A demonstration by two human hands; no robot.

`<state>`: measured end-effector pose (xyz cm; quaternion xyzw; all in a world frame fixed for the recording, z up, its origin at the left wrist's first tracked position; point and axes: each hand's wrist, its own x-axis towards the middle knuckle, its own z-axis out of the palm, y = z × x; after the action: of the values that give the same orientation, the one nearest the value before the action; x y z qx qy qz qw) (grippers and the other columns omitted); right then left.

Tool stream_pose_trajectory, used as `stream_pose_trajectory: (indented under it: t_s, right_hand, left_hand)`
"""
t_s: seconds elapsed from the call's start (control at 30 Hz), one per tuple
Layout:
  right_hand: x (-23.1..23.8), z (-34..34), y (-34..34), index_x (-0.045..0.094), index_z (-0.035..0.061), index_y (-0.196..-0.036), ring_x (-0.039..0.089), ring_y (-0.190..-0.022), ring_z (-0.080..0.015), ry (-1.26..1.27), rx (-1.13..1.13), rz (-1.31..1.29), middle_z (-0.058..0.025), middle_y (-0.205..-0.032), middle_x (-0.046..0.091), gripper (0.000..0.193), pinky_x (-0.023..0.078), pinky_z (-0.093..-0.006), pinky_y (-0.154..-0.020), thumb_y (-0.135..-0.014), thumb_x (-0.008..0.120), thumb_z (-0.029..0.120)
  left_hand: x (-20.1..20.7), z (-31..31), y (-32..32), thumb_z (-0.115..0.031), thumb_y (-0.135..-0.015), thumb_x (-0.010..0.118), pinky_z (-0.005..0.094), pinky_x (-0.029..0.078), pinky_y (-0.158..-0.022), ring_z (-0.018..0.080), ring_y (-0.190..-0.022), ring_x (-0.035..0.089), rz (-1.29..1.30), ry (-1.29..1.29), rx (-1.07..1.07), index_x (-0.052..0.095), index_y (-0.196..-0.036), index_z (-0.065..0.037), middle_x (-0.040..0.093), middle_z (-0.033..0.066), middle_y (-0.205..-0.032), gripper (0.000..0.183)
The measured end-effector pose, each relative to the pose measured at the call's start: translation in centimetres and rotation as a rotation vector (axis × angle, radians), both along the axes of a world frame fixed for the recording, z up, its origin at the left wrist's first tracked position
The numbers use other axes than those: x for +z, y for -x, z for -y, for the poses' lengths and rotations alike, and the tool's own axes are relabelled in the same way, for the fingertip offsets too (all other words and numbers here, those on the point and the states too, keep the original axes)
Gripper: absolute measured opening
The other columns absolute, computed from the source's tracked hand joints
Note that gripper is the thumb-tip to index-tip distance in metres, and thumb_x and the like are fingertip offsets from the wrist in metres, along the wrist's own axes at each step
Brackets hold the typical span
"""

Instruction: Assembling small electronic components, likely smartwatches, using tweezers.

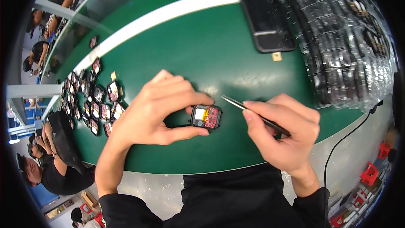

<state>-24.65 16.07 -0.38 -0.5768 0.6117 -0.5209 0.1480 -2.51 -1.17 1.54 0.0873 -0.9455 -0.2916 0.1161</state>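
Note:
Between the thumb and fingers of my left hand (pixel 162 112) sits a small square watch case (pixel 206 117), black-rimmed, its inside facing up. A red circuit part, a whitish block and a bit of yellow tape show in it. It rests on or just above the green tabletop (pixel 181 55); I cannot tell which. My right hand (pixel 284 131) pinches a pair of dark tweezers (pixel 265 120) like a pen. Their bright tips point up and left, a little above and right of the case, apart from it.
A pile of similar watch cases (pixel 90 101) lies at the left. Stacked clear plastic trays (pixel 341 42) fill the far right, beside a black phone-like slab (pixel 265 17). A black cable (pixel 331 156) hangs off the right edge. Other people (pixel 59 156) sit along the left.

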Motion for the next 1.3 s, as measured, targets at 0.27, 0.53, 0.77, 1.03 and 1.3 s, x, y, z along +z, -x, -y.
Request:
stream_pose_trajectory:
  t_s: [0.27,0.53,0.77,1.03,1.3]
  right_hand:
    - [-0.5,-1.0,-0.2,0.083,-0.0030,-0.110,0.060,-0.054,-0.0065,0.111,0.006,0.169,-0.0048,-0.077,0.071,0.021,0.046,-0.0243,-0.047,-0.089,0.085,-0.002]
    - [0.2,-2.1,0.1,0.080,-0.0033,-0.110,0.057,-0.056,-0.0063,0.168,-0.226,0.430,-0.0043,-0.075,0.065,0.015,0.044,-0.0267,-0.051,-0.096,0.082,0.002]
    - [-1.5,-1.3,-0.1,0.079,0.0028,-0.098,0.068,-0.060,-0.0325,-0.047,-0.102,0.218,-0.0069,-0.076,0.068,0.020,0.055,-0.0458,-0.060,-0.097,0.076,0.022]
    - [-2.0,-1.5,-0.2,0.084,0.0025,-0.104,0.063,-0.057,-0.0172,-0.047,-0.068,0.158,-0.0053,-0.073,0.066,0.018,0.052,-0.0344,-0.056,-0.095,0.082,0.018]
    - [-1.3,-1.5,-0.3,0.083,0.0046,-0.099,0.071,-0.063,-0.0286,-0.031,-0.069,0.204,-0.0096,-0.078,0.072,0.017,0.056,-0.0405,-0.061,-0.093,0.081,0.021]
  left_hand:
    - [2.4,0.1,1.3,-0.020,-0.077,0.101,0.0299,0.045,-0.066,0.0151,-0.075,0.057,-0.043,-0.152,0.149,0.079,-0.127,-0.004,0.069,0.0045,-0.091,0.056]
    - [12.5,3.7,15.3,-0.017,-0.084,0.097,0.0319,0.050,-0.069,0.0149,-0.071,0.059,0.037,-0.101,-0.262,0.080,-0.121,-0.003,0.070,0.0055,-0.087,0.042]
    - [16.9,4.7,25.4,-0.024,-0.096,0.088,0.0341,0.053,-0.106,0.0167,-0.120,0.068,-0.034,-0.355,-0.234,0.072,-0.132,0.002,0.074,0.0092,-0.127,0.048]
    - [12.8,6.5,44.2,-0.046,-0.097,0.085,0.0413,0.052,-0.102,0.0256,-0.118,0.063,-0.257,0.129,-0.359,0.080,-0.129,-0.009,0.068,0.0112,-0.123,0.049]
    - [11.7,8.6,41.3,-0.030,-0.108,0.071,0.0465,0.040,-0.128,0.0314,-0.152,0.052,-0.294,-0.057,-0.355,0.070,-0.150,-0.012,0.059,0.0155,-0.162,0.045]
